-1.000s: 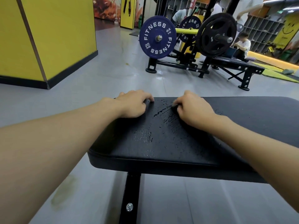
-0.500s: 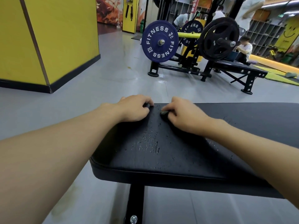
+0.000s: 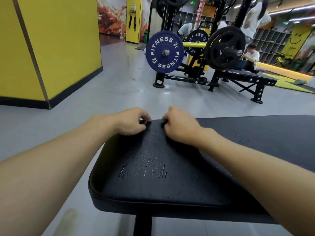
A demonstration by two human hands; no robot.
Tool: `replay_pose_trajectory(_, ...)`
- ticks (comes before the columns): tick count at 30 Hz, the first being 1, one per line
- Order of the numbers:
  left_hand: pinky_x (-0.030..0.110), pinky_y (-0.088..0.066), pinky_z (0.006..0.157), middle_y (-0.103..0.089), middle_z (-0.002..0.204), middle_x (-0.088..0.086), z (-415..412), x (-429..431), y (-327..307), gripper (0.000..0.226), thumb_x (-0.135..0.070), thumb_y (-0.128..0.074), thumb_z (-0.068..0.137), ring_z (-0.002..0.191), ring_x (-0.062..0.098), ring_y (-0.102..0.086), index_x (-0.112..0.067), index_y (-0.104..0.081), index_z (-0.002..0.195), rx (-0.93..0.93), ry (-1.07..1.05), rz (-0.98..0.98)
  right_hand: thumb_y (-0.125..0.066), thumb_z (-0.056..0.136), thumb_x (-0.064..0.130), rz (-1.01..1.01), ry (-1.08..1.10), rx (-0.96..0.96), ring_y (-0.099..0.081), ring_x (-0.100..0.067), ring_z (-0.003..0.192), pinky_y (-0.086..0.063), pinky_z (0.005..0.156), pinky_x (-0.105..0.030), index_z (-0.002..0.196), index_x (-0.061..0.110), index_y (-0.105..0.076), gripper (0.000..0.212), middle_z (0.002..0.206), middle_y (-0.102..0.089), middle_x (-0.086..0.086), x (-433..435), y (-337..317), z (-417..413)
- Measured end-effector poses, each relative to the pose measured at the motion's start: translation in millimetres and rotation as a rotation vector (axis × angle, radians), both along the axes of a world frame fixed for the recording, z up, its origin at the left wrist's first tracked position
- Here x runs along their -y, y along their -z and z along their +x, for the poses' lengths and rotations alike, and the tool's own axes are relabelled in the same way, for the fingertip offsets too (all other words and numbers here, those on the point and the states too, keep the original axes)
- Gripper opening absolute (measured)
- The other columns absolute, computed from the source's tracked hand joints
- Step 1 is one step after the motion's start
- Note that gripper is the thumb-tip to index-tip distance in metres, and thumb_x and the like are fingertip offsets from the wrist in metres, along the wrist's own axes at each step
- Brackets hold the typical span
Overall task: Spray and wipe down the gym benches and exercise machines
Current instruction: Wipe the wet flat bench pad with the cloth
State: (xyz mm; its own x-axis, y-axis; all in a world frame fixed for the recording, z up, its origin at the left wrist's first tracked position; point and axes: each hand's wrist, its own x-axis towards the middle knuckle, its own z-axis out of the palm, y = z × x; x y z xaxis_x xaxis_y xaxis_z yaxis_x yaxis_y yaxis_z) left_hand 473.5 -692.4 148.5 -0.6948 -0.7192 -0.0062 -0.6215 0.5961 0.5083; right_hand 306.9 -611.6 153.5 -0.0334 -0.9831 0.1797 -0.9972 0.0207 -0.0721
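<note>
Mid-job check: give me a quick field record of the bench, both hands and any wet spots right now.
bench pad: black, flat
left hand: fingers curled, pinching what looks like a dark cloth at the pad's far edge
right hand: curled on the same cloth, close beside the left
wet patch: droplets mid-pad, not yet wiped
background: blue weight plate

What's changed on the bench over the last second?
The right hand slid left along the bench pad toward the left hand, narrowing the gap. Both stay curled at the pad's far edge over something dark; I cannot tell if it is a cloth. Nothing visibly taken up or let go. Wet droplets remain on the pad.
</note>
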Motion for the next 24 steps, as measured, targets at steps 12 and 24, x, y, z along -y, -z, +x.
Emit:
replay_pose_trajectory(12, 0.028, -0.041, 0.100, -0.058, 0.127, 0.006, 5.5, 0.0, 8.6, 0.025, -0.014, -0.054, 0.099, 0.121, 0.023, -0.054, -0.014, -0.053, 0.124, 0.018, -0.062, -0.048, -0.047, 0.090, 0.008, 0.065, -0.245, 0.056, -0.057, -0.029, 0.095, -0.046, 0.083, -0.037, 0.114, 0.020, -0.072, 0.037, 0.100, -0.052, -0.006, -9.8, 0.9, 16.5)
replay_pose_trajectory(24, 0.031, -0.045, 0.096, -0.062, 0.121, 0.007, 8.9, -8.7, 7.4, 0.039, 0.002, -0.042, 0.091, 0.115, 0.025, -0.056, -0.013, -0.056, 0.124, -0.018, -0.083, 0.024, -0.045, 0.091, 0.008, 0.031, -0.125, 0.022, -0.057, -0.032, 0.100, -0.047, 0.086, -0.039, 0.115, 0.022, -0.070, 0.038, 0.099, -0.048, -0.002, -22.8, -6.7, 3.0)
